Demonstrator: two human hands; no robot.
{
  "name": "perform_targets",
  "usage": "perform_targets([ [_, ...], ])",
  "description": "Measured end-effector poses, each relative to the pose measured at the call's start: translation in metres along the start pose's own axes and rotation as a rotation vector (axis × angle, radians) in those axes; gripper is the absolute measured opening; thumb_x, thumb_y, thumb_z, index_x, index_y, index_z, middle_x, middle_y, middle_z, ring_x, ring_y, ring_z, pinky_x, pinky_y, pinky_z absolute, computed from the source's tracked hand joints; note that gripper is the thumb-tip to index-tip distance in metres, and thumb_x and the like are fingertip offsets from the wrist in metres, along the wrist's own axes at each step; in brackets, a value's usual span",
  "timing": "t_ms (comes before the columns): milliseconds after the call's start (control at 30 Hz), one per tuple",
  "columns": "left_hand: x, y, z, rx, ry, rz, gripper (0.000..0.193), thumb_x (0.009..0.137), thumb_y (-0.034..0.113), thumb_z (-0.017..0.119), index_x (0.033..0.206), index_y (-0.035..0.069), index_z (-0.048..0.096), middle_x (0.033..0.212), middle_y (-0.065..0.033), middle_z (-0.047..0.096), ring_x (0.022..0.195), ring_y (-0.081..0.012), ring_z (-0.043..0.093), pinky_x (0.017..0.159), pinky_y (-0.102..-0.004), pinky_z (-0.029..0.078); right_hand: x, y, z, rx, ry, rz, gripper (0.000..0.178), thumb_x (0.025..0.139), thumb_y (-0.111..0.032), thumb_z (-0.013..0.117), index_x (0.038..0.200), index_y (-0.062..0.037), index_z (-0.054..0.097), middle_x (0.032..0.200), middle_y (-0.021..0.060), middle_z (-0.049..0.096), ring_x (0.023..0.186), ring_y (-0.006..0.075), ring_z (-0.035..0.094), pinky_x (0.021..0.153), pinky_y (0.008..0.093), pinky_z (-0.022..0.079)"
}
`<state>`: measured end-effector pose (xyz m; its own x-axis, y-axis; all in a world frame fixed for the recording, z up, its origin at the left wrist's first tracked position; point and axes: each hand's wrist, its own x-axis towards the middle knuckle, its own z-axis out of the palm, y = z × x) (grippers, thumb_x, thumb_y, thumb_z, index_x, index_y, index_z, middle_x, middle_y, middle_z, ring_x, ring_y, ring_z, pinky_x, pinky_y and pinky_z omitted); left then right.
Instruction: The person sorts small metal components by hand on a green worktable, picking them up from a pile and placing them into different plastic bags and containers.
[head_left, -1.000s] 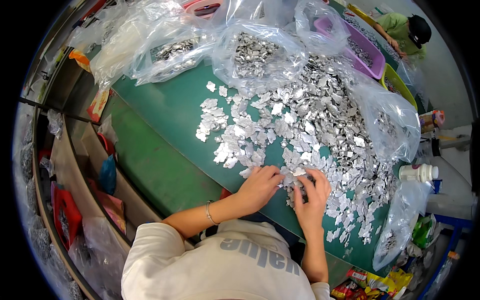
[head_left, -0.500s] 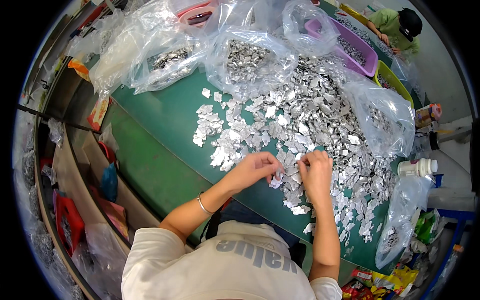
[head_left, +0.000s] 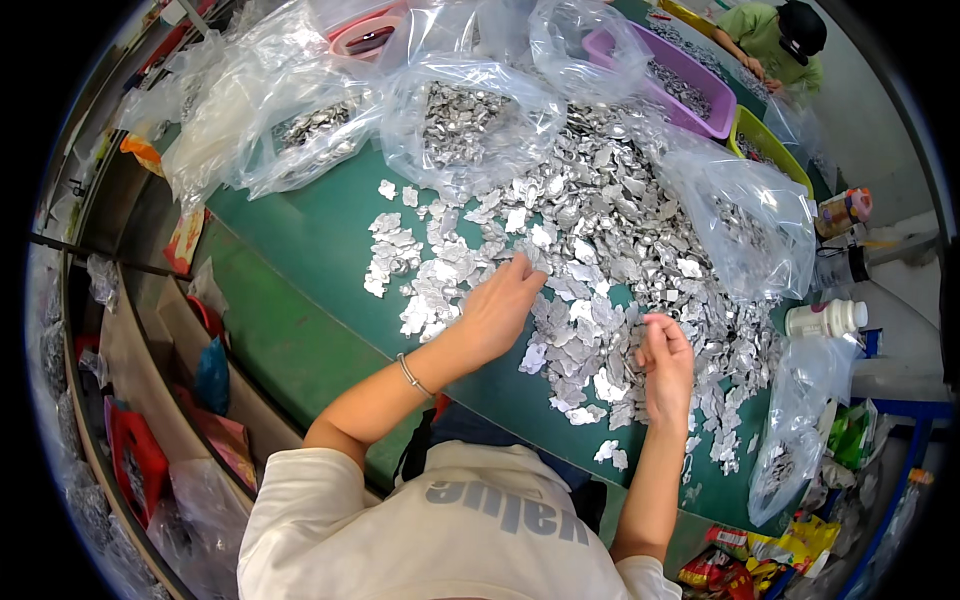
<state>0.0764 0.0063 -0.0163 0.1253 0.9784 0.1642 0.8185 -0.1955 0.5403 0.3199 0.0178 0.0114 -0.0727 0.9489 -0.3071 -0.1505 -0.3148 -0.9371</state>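
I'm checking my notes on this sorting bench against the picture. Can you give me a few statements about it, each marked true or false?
1. The left hand rests on the silver foil pieces. True.
2. The tabletop is red. False: it is green.
3. The right hand is inside a plastic bag. False: it is over the loose pieces on the table.
4. A bracelet sits on the left wrist. True.
5. A purple tray stands at the far end. True.

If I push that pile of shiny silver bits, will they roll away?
Probably not: the silver bits look flat and thin, so they would likely slide and scatter. They seem light and bendy, like foil. The left hand rests on them.
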Motion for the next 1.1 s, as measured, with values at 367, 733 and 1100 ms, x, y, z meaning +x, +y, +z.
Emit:
perform_targets([
  [367,0.000,-0.007,0.006,-0.046,0.014,0.039,0.011,0.084,0.007,0.055,0.094,0.004,0.051,0.088,-0.0116,0.052,0.077,-0.0319,0.055,0.065,-0.0399,0.046,-0.010,0.005,0.005,-1.237,0.158,-0.395,0.017,0.075,-0.008,0.067,0.090,-0.0019,0.061,0.090,0.0155,0.061,0.082,0.0331,0.057,0.073,0.0398,0.042],
  [733,-0.022,0.003,-0.016,-1.972,-0.209,-0.675,0.020,0.089,0.024,0.049,0.087,0.005,0.052,0.086,-0.0093,0.056,0.064,-0.0130,0.046,0.055,-0.0249,0.039,-0.006,0.021,0.069,-1.100,-0.256,-0.776,0.021,0.073,-0.010,0.069,0.093,-0.0062,0.064,0.080,0.0094,0.055,0.076,0.0265,0.054,0.070,0.0370,0.039],
  [1100,-0.047,0.042,-0.026,-2.018,-0.195,-0.813,0.030,0.091,0.012,0.050,0.117,-0.003,0.054,0.105,-0.0116,0.061,0.094,-0.0169,0.057,0.081,-0.0303,0.050,-0.023,0.004,0.050,0.465,-0.323,0.189,0.018,0.093,-0.015,0.049,0.104,-0.0009,0.053,0.086,0.0053,0.054,0.069,0.0113,0.049,0.052,0.0254,0.036],
])
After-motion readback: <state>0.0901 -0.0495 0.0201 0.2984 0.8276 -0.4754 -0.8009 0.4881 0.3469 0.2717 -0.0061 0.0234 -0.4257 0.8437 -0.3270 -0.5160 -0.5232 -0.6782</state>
